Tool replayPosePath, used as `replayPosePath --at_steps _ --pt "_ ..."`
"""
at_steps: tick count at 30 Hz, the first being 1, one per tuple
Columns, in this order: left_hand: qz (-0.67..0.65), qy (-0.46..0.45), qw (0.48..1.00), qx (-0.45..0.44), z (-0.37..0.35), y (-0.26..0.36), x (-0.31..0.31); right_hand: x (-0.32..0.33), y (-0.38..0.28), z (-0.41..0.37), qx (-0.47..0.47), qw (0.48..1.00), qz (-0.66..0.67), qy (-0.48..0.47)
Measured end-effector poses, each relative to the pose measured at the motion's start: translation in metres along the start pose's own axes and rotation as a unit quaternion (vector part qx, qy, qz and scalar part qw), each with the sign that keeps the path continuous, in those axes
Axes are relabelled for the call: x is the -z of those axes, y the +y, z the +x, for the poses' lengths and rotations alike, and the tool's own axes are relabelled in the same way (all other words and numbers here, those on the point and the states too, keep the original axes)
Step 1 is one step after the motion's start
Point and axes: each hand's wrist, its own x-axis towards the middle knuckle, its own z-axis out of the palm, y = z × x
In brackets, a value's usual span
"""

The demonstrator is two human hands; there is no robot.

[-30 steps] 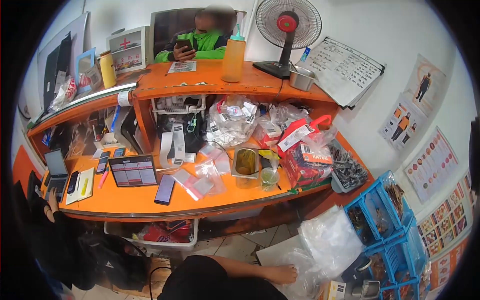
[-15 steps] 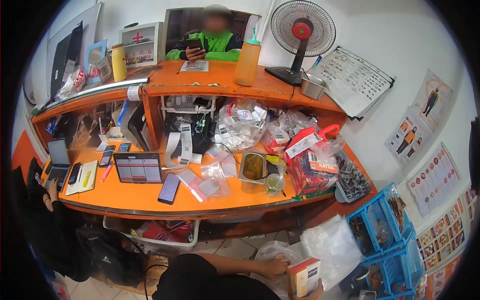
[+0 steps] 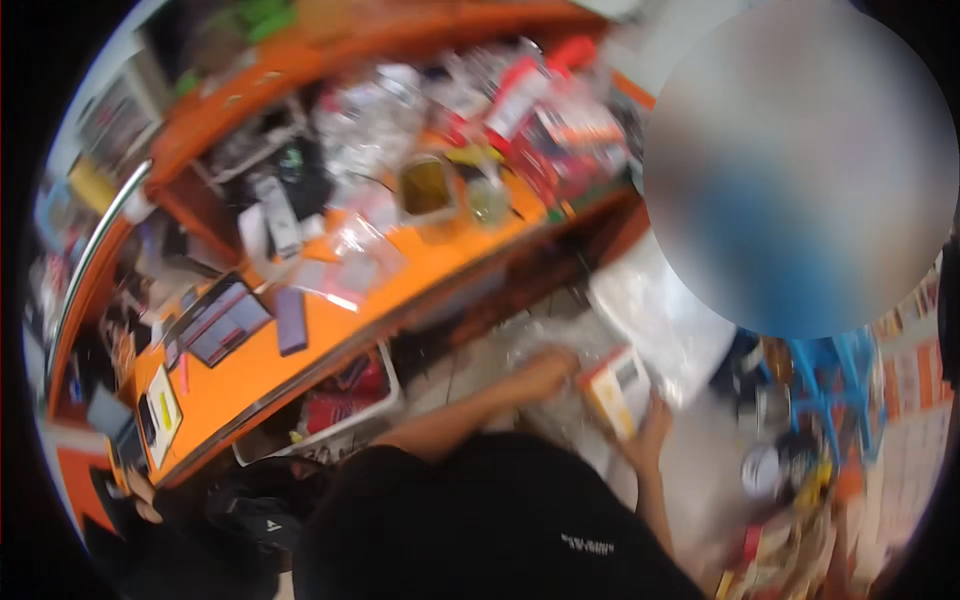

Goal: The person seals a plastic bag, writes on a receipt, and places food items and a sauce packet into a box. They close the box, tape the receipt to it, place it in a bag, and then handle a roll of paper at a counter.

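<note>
My right hand [image 3: 653, 428] grips a small white, red and orange cardboard box [image 3: 618, 392] by its lower right side. To the box's left is my left hand [image 3: 550, 374], with its fingers curled closed on a thin clear plastic bag [image 3: 575, 412]; motion blur softens the grip. The bag spreads out behind and below that hand. Beyond the box lies a stack of whitish plastic bags [image 3: 668, 318].
An orange counter [image 3: 420, 265] holds a tablet [image 3: 222, 320], a phone [image 3: 291, 320], a metal container [image 3: 426, 190] and packed plastic bags. Under it stands a white bin [image 3: 388, 385]. Blue baskets [image 3: 840, 385] are at right. Another person's hand [image 3: 143, 495] shows at lower left.
My view has swung right and tilted, blurring the scene. The box and both hands now appear higher in the picture. My right hand still holds the box.
</note>
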Motion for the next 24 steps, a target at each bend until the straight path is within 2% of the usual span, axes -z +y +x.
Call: replayPosePath --at_steps 1,3,6,7,8,9,10,11,12,13,14,15,16,18,19,20,21,22,24 --pt "0.042 0.054 0.997 -0.020 -0.005 0.003 -0.004 0.009 -0.007 0.003 0.012 1.000 0.001 0.014" --pt "0.096 0.072 0.992 -0.030 -0.006 0.017 0.011 0.018 -0.006 0.002 -0.033 0.999 0.035 0.020" --pt "0.151 0.030 0.988 -0.029 -0.004 0.029 0.010 0.028 0.009 -0.004 -0.083 0.992 0.073 0.068" --pt "0.112 0.066 0.985 -0.113 0.000 0.006 -0.015 0.027 0.019 -0.007 -0.093 0.989 0.056 0.099" --pt "0.148 -0.001 0.986 -0.081 0.009 0.002 -0.039 0.034 0.022 -0.008 -0.090 0.990 0.035 0.103" --pt "-0.011 0.064 0.997 -0.029 0.015 0.006 -0.054 0.039 0.019 -0.006 -0.123 0.985 0.031 0.119" --pt "-0.029 0.099 0.993 -0.055 0.020 0.021 -0.054 0.041 0.028 -0.004 -0.102 0.987 0.054 0.114" --pt "-0.084 0.038 0.996 -0.010 0.032 0.022 -0.070 0.056 0.015 0.005 -0.119 0.977 0.159 0.075" --pt "-0.221 0.030 0.975 0.017 0.058 0.006 -0.119 0.056 0.016 0.000 -0.129 0.976 0.138 0.109" --pt "-0.195 0.065 0.978 0.017 0.065 0.009 -0.096 0.051 0.029 -0.001 -0.088 0.967 0.213 0.107" --pt "-0.029 0.007 0.999 -0.038 0.067 0.041 -0.072 0.052 0.038 0.004 -0.057 0.953 0.279 0.101" --pt "0.135 -0.060 0.985 -0.084 0.066 0.059 -0.058 0.059 0.029 0.015 -0.034 0.953 0.283 0.098" --pt "0.144 -0.046 0.985 -0.080 0.061 0.050 -0.054 0.066 0.014 0.014 -0.033 0.950 0.301 0.081" --pt "0.230 0.041 0.948 -0.214 0.041 0.034 -0.051 0.064 -0.009 0.010 -0.033 0.946 0.317 0.063" --pt "0.230 0.044 0.948 -0.213 0.032 0.035 -0.042 0.060 -0.019 0.011 -0.034 0.939 0.342 0.031" --pt "0.126 -0.002 0.973 -0.194 0.026 0.037 -0.024 0.054 -0.023 0.015 -0.035 0.930 0.367 0.001" --pt "0.022 -0.049 0.984 -0.172 0.018 0.039 -0.004 0.017 -0.002 0.013 -0.078 0.915 0.395 0.017" --pt "0.027 -0.049 0.983 -0.172 0.009 0.041 0.012 0.005 0.004 0.011 -0.076 0.914 0.398 0.018" --pt "0.073 0.098 0.987 -0.106 -0.002 0.043 0.035 -0.009 0.013 0.008 0.026 0.952 0.303 0.036"
